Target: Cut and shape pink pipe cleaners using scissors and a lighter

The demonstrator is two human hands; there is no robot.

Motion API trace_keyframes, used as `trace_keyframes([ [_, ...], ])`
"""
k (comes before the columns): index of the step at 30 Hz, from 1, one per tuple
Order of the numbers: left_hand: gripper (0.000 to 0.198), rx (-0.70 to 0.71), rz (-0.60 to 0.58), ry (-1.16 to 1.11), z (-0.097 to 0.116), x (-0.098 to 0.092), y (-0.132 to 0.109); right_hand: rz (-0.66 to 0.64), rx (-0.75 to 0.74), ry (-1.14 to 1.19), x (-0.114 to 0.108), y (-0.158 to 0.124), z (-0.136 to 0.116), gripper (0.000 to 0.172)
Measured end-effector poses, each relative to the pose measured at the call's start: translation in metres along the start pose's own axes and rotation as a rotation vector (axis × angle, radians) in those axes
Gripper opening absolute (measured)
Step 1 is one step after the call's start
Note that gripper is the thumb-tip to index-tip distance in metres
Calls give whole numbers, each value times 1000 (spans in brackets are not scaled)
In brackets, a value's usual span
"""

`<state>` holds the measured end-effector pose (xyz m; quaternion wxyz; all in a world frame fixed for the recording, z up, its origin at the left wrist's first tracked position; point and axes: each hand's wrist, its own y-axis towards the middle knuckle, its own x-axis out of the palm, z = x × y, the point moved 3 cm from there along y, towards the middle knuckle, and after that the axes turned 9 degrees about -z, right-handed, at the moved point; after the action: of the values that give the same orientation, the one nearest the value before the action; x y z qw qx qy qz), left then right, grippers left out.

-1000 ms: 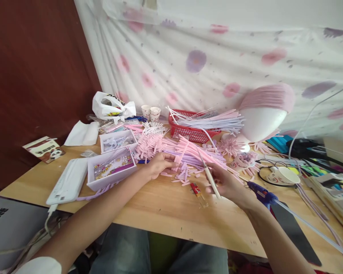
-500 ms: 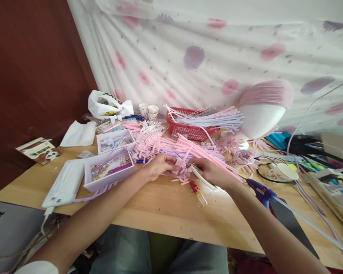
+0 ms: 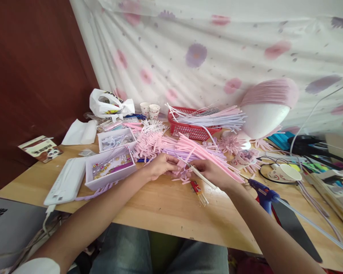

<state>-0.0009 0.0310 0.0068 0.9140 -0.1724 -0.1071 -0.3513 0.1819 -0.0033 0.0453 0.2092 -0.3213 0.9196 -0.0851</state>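
My left hand point(image 3: 163, 166) is closed, thumb and fingertips pinching a pink chenille stem point(image 3: 191, 153) whose end stands up between the hands. My right hand point(image 3: 207, 172) is closed around white-handled scissors point(image 3: 203, 177), with their slim metal blades pointing left at the pinched stem. Just under the fingertips lie short pink and lilac cut pieces point(image 3: 183, 176). Behind the hands rests a bundle of long pink stems point(image 3: 201, 152), with lilac stems beside it. My fingers partly hide the pinched stem and the blades' contact with it.
A heap of short pink pieces point(image 3: 148, 145) lies left, near white boxes of beads point(image 3: 110, 182). Behind stands a red basket point(image 3: 188, 131) of pale stems. A lighter point(image 3: 199, 193) lies in front; a blue glue gun point(image 3: 263, 192) and foam head point(image 3: 265, 116) are right.
The scissors have turned a little in my right hand, and their white handles look closer together. My left hand keeps its pinch. The whole view has shifted slightly.
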Motion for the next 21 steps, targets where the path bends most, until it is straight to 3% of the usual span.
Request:
trace_keyframes([
  [5, 27, -10, -5, -2, -1, -1, 1, -33, 2, 86, 4, 0, -2, 37],
  [14, 31, -45, 16, -7, -4, -4, 2, -26, -84, 154, 10, -4, -1, 30],
  [21, 34, -52, 42, -21, -7, -10, 6, 88, -24, 26, 7, -2, 15, 34],
])
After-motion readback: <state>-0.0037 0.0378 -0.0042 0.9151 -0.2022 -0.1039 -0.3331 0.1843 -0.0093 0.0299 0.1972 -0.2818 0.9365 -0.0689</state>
